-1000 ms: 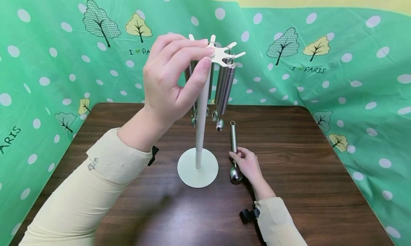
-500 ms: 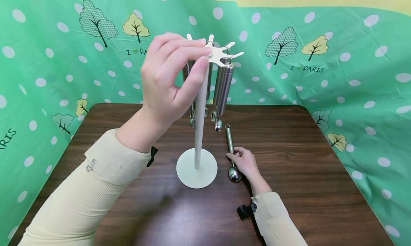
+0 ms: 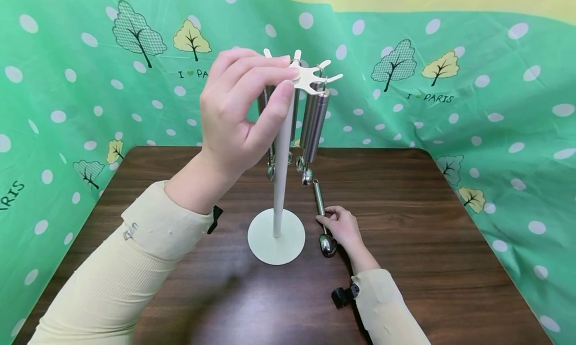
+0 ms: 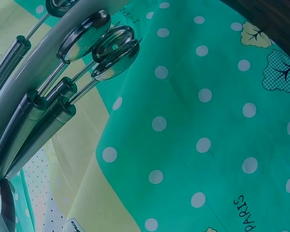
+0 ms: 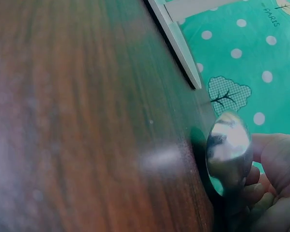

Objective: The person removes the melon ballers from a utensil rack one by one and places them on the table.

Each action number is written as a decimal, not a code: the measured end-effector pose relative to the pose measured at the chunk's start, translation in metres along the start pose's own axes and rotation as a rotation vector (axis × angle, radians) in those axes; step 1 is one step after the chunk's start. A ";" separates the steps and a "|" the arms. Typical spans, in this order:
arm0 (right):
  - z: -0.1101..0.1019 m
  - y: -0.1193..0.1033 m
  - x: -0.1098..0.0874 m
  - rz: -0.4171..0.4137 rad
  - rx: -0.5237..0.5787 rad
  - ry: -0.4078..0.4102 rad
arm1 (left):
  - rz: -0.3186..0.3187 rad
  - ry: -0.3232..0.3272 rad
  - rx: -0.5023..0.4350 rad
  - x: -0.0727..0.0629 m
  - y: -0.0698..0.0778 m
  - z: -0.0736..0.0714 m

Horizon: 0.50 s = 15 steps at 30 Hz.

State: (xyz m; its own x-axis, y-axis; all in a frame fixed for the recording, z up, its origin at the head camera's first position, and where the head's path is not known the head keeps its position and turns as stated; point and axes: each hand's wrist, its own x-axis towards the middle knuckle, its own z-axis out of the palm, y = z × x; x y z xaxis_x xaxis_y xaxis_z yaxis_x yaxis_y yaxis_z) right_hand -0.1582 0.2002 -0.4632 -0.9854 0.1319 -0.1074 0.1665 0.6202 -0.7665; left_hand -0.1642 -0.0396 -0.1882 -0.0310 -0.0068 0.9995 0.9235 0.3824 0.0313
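A pale utensil stand [image 3: 282, 160] with a round base and a star-shaped hook top stands on the dark wood table. My left hand [image 3: 245, 102] grips the top of this stand, fingers laid over it and thumb against its near side. Several metal spoons [image 3: 313, 122] with thick tubular handles hang from the hooks; their oval bowls [image 4: 116, 60] show in the left wrist view. To the right of the base, my right hand [image 3: 344, 227] pinches a metal spoon [image 3: 318, 197] at the neck, its ringed handle end pointing away. That spoon's rounded bowl [image 5: 228, 152] shows close up in the right wrist view.
The dark table [image 3: 427, 245] extends around the stand's base [image 3: 276, 250]. A green dotted cloth [image 3: 391, 125] with printed trees hangs behind the table and at both sides. A black wrist device [image 3: 344, 296] sits at the right cuff.
The right hand has tilted the spoon so that its handle end swings left toward the stand and slightly nearer. The left hand still holds the stand's top.
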 end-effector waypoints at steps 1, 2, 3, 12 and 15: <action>0.000 0.000 0.000 0.002 0.009 -0.001 | 0.000 0.001 0.001 0.000 0.000 0.000; 0.000 0.000 0.001 0.004 0.019 -0.002 | -0.001 0.002 0.002 0.000 0.000 -0.001; 0.000 0.000 0.001 0.006 0.027 -0.004 | -0.001 0.004 0.003 0.000 0.000 -0.001; 0.000 0.008 -0.002 0.054 0.262 0.018 | 0.004 -0.007 0.002 0.001 0.001 -0.001; -0.001 0.009 -0.005 0.070 0.347 0.010 | 0.000 -0.011 0.006 0.000 0.001 -0.002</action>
State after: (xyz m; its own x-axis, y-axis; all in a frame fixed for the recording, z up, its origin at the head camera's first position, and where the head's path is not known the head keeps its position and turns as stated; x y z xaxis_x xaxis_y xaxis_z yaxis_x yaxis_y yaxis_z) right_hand -0.1518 0.2061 -0.4691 -0.9713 0.1736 -0.1625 0.2105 0.3098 -0.9272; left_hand -0.1628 -0.0408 -0.1878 -0.0354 0.0034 0.9994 0.9210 0.3884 0.0313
